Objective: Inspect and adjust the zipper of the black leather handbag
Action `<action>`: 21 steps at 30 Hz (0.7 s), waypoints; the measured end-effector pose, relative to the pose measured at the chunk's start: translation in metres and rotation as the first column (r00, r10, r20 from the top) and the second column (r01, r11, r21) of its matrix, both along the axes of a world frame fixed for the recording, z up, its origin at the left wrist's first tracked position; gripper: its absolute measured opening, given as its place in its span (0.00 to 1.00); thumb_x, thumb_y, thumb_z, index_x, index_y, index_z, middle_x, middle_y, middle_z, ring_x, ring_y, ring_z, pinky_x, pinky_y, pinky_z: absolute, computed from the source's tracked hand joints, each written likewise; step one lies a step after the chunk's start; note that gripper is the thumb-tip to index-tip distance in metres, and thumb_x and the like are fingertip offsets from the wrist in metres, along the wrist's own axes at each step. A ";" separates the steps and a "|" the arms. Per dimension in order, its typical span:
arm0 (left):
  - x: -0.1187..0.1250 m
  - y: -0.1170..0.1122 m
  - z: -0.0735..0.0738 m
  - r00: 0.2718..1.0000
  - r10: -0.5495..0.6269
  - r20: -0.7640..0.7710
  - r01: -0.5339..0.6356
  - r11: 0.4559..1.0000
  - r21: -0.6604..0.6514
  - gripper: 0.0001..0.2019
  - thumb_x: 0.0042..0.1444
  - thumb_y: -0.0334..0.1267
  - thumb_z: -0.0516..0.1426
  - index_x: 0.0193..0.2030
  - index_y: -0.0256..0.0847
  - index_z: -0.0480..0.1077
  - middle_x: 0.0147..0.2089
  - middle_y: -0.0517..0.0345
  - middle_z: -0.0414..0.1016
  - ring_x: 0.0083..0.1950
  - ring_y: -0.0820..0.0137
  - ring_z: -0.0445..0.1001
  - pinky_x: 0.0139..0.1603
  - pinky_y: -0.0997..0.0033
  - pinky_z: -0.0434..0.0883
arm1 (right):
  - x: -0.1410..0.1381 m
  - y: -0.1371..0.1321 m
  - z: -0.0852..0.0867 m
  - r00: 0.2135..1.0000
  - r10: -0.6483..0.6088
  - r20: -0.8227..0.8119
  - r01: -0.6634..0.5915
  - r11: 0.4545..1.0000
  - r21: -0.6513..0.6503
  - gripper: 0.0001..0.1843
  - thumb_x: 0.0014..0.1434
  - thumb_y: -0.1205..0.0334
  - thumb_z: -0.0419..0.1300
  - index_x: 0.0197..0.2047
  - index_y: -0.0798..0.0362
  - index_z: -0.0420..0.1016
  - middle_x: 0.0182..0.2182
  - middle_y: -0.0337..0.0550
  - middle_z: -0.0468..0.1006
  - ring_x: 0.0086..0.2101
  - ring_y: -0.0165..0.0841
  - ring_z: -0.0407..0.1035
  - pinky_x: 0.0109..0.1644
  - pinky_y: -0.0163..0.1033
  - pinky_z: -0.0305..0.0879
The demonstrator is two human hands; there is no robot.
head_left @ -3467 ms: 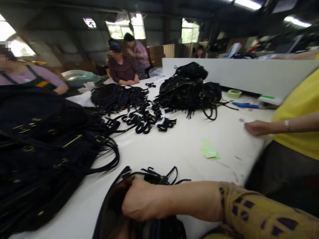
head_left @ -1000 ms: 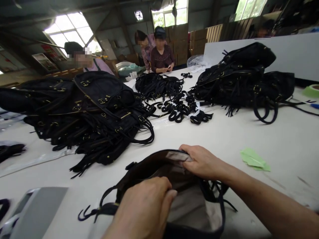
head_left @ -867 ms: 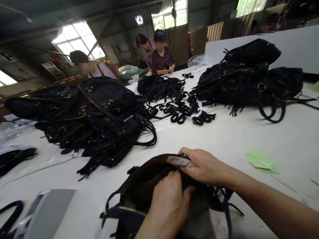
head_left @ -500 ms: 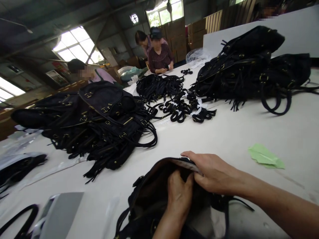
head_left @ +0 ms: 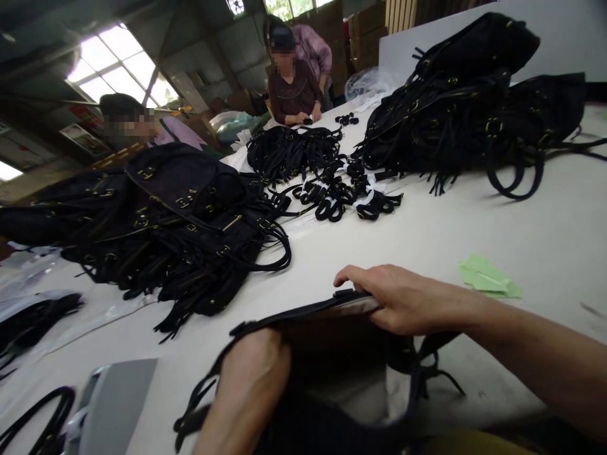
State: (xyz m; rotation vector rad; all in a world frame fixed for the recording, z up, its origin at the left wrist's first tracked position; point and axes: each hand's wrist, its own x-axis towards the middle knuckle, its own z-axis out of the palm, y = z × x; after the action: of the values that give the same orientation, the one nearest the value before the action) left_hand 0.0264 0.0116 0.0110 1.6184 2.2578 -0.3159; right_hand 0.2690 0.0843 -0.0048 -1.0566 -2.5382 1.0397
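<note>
A black handbag [head_left: 303, 315] with a zipped rim and a pale lining stands on the white table, its mouth spread wide. My right hand [head_left: 393, 294] grips the far right part of that rim, thumb inside and fingers over the edge. Inside the bag's left end is my left hand [head_left: 258, 363], its back toward me; its fingers are hidden below the rim, so I cannot tell what they touch. Dark straps hang from both sides of the bag.
Piles of black bags [head_left: 190, 215] and more bags [head_left: 450, 120] lie at left and right. Bundled straps [head_left: 336, 196] sit between them. A green scrap [head_left: 488, 276] is at right, a grey box-like object [head_left: 116, 404] at front left. Several people [head_left: 294, 82] stand beyond the table.
My left hand has moved left inside the bag, from the middle to its left end. The rim is stretched straighter and wider. My right hand keeps its hold, and the view has shifted slightly.
</note>
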 end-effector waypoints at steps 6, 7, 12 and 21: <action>-0.028 -0.003 0.018 0.983 0.075 -0.167 -0.107 0.977 -0.187 0.21 0.62 0.46 0.42 0.35 0.44 0.74 0.39 0.47 0.79 0.45 0.51 0.76 0.42 0.57 0.67 | 0.017 0.029 -0.002 0.981 -0.090 0.174 0.080 0.995 0.063 0.27 0.51 0.73 0.57 0.54 0.47 0.66 0.36 0.41 0.76 0.36 0.37 0.71 0.33 0.33 0.59; -0.026 -0.007 0.016 0.982 0.082 -0.167 -0.109 0.981 -0.159 0.21 0.62 0.48 0.41 0.35 0.46 0.73 0.37 0.49 0.79 0.43 0.50 0.76 0.41 0.57 0.67 | 0.016 0.033 -0.007 0.972 -0.136 0.193 0.111 0.985 0.132 0.27 0.51 0.72 0.57 0.55 0.48 0.66 0.38 0.42 0.76 0.38 0.38 0.71 0.35 0.35 0.60; -0.032 -0.022 0.003 0.977 -0.153 -0.146 0.206 0.840 0.502 0.15 0.60 0.52 0.50 0.40 0.50 0.74 0.41 0.55 0.76 0.44 0.59 0.74 0.47 0.57 0.68 | 0.005 0.026 0.005 0.960 -0.265 0.088 0.174 0.814 0.554 0.31 0.50 0.66 0.66 0.57 0.56 0.64 0.49 0.51 0.71 0.47 0.44 0.66 0.48 0.44 0.62; -0.037 0.010 -0.087 0.921 -0.081 0.382 -0.018 0.968 0.250 0.36 0.41 0.37 0.67 0.59 0.53 0.63 0.74 0.59 0.35 0.67 0.61 0.59 0.64 0.62 0.63 | -0.074 0.017 -0.044 0.971 0.018 0.240 -0.168 0.766 0.620 0.18 0.52 0.53 0.68 0.39 0.57 0.73 0.40 0.50 0.72 0.43 0.44 0.64 0.54 0.49 0.58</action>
State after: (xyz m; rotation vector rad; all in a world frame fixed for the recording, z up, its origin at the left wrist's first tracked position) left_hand -0.0106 0.0219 -0.0755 1.6611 2.0226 0.2770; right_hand 0.1946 0.1016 -0.0486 -0.8724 -2.8030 0.0103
